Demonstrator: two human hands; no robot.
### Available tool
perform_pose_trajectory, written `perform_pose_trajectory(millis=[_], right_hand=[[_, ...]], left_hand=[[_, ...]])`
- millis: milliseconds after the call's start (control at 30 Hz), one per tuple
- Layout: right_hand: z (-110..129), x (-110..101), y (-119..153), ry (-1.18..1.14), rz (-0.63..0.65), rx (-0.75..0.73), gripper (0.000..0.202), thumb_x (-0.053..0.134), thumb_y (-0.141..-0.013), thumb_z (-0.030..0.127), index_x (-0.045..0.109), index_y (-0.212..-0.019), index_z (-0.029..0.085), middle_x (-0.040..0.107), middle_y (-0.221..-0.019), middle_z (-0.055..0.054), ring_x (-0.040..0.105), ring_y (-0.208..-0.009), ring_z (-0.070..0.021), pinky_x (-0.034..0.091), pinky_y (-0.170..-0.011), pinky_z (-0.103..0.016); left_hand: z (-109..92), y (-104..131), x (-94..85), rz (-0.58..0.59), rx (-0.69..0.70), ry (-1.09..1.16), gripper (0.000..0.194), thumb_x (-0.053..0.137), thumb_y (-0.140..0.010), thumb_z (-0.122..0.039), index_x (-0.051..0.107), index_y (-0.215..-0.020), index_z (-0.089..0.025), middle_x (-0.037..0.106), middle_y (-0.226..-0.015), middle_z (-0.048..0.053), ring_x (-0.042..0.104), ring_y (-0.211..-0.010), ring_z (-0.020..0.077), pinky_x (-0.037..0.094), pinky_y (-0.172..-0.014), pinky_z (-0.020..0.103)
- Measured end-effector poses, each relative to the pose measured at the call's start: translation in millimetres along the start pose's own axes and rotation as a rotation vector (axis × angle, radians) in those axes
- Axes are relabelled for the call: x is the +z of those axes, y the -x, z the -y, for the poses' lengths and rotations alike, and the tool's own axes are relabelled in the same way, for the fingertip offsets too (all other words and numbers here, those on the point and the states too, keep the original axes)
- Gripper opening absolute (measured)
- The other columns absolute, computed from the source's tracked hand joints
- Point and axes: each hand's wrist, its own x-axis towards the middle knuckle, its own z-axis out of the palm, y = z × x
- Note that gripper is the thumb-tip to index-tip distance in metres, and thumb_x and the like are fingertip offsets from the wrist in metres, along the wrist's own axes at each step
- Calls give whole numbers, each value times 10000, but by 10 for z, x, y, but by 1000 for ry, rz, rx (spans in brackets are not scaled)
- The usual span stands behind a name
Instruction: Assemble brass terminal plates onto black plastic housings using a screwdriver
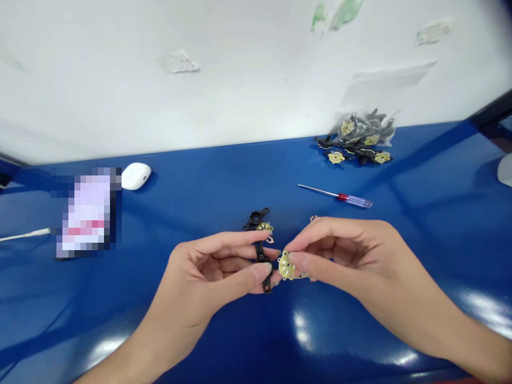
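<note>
Head view: black piece in the left hand, yellow disc in the right

The left hand grips a narrow black plastic piece between thumb and lower fingers, its index finger stretched out above. Thumb and index finger of the right hand pinch a flat, pale-yellow slotted disc with small rounded lugs. Both parts are held over the glossy blue tabletop, the disc just beside the left fingertips; whether they touch, I cannot tell.

The black piece's long axis runs nearly straight away from the person, its near end showing below the left thumb. The disc turns its broad face to the camera, its lugged rim pointing left toward the black piece; fingers cover its right side, so its full outline is hidden.

This looks like a lining-up step. Mating the two would likely call for turning the disc to suit the black piece, then closing the gap without bending the lugs.

Beyond them lies a screwdriver with a red-collared, clear violet handle.
</note>
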Motion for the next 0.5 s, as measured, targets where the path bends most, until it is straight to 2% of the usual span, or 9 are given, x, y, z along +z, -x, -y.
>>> perform_pose_trajectory(millis=[267, 500], right_hand=[[17, 21, -30, -59, -33, 11, 169, 1013, -958, 417, 927, -970, 272, 850, -869, -1, 779, -782, -110, 637, -739, -153], [9, -7, -15, -34, -67, -10, 124, 1042, -927, 351, 934, -959, 299, 840, -864, 18, 756, -744, -91, 620, -705, -126]], left_hand=[[-3, 24, 33, -26, -42, -7, 329, 1028, -993, -257, 969, -1298, -367, 968, -1211, 41, 930, -997, 220, 788, -824, 231], [-2, 34, 58, 19, -25, -19, 454, 1063, -941, -186, 956, -1339, -375, 968, -1179, 38, 915, -1026, 183, 749, -940, 199]])
